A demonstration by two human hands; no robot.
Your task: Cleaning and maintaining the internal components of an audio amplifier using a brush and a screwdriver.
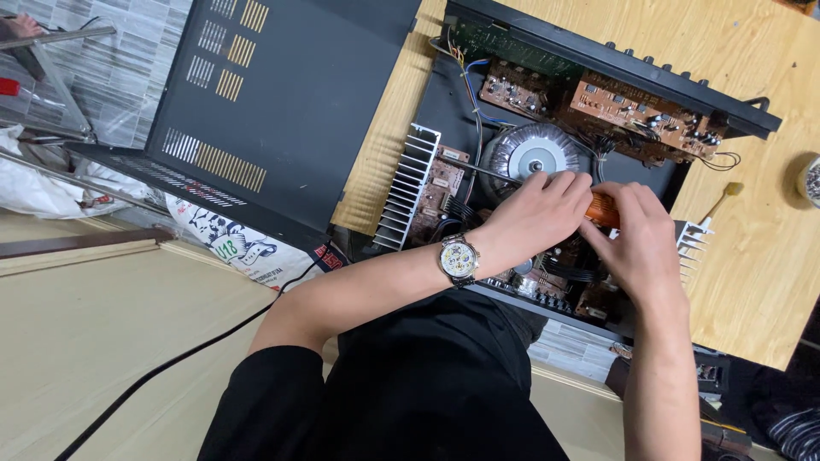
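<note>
Head view looks down on an opened black amplifier chassis lying on a wooden desk. Its removed black cover, with slotted vents, lies to one side, partly off the desk edge. Inside the chassis sit brown circuit boards, a round grey toroidal transformer, and a ribbed silver heat sink; a second finned heat sink peeks out beyond the right hand. A small brush with a pale tip lies on the desk just beside the chassis, and a round container is cut off at the frame edge. A black cable trails across the floor.

Both hands cover the middle of the chassis, so the parts beneath them are hidden. The left hand, with a wristwatch on its wrist, and the right hand meet over an orange-handled screwdriver. Both close around its handle, only a short orange stretch showing between them. Its thin metal shaft runs out from under the left fingers, across the transformer toward the heat sink; whether its tip touches anything cannot be told.
</note>
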